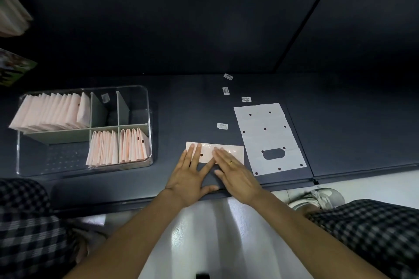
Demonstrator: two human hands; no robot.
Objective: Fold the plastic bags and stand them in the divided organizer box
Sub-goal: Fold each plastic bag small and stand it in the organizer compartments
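A pink plastic bag (235,151), folded into a narrow strip, lies flat near the front edge of the dark table (181,106). My left hand (192,176) presses its left part with spread fingers. My right hand (235,172), a ring on one finger, lies flat across its middle. To the right, a white unfolded bag (269,138) with punched holes and a handle cut-out lies spread out. At the left stands the clear divided organizer box (145,106), with several folded pink bags (52,111) upright in its back-left compartment and more (118,149) in its two front-right compartments.
Small white barcode labels (222,126) lie scattered on the table behind the bags. One label sticks on the box's back wall (105,98). My checked-trousered knees (371,226) flank the table's front edge. Stacked items (11,16) sit at the far left.
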